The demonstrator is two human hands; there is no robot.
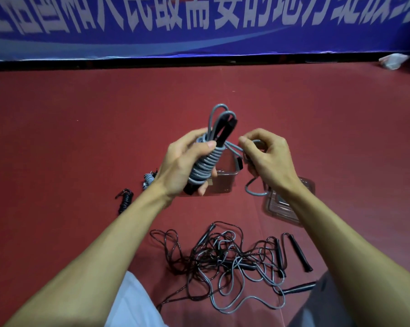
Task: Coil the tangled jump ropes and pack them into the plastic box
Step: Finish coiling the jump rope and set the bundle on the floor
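Left hand [185, 166] grip closed round grey rope bundle [206, 161], long axis upright, tilted right; right hand [267, 159] pinching the free rope tail [255, 187] just right of the bundle | plastic box [225, 182] directly behind the bundle, lid [281, 206] to its right | tangled ropes [222, 260] nearer on the floor; open floor left and beyond.
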